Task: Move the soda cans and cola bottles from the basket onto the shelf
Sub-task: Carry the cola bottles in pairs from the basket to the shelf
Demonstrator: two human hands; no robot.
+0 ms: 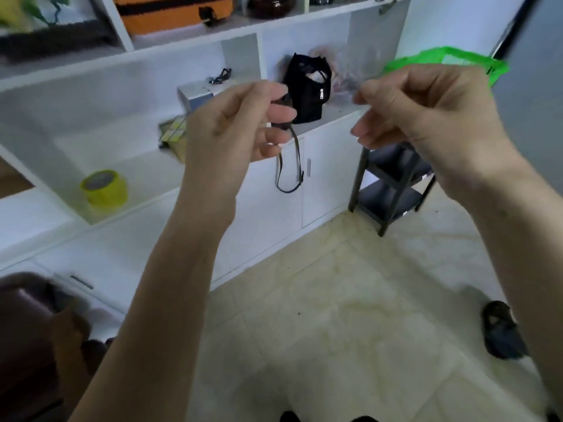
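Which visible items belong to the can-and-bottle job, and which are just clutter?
Job: green basket, white shelf, left hand, right hand. No cans or bottles visible.

Clutter: black bag, yellow tape roll, orange case, black rack, dark shoe.

Looks like a home, prob. a living rm or entry: white built-in shelf unit [189, 53] w/ cupboard doors below, household bits on it, e.g. black bag [307, 89], yellow tape roll [105, 187]; tiled floor [335, 315], slipper [501, 333], small dark rack [393, 184].
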